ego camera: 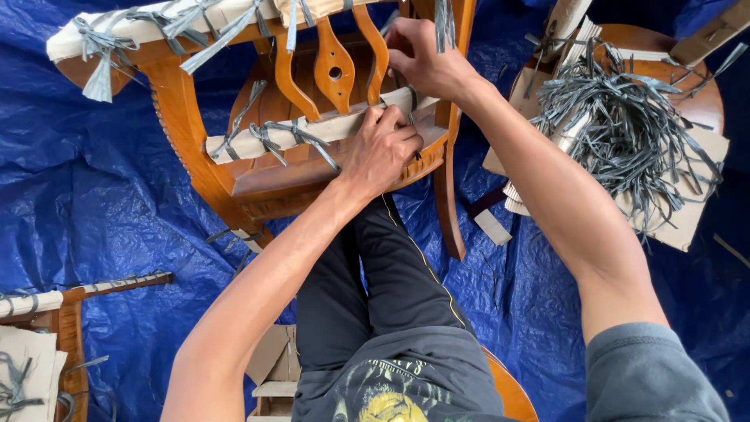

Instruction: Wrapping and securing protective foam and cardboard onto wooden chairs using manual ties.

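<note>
1. The wooden chair lay tipped in front of our knees, and a strip of pale cardboard padding ran along its rail, directly under our left hand.
2. Our left hand was curled shut on the padding, fingers pressing it against the chair's rail, with grey strap ties knotted around the strip just beside the knuckles.
3. Our right hand sat higher on the chair, beside the carved back slats — fingers pinched narrow on a grey strap end; what lay inside the pinch we could not tell.
4. Right of the chair, well apart from both hands, a heap of loose grey straps rested on cardboard sheets on a second seat — blue tarp spread beneath everything.
</note>
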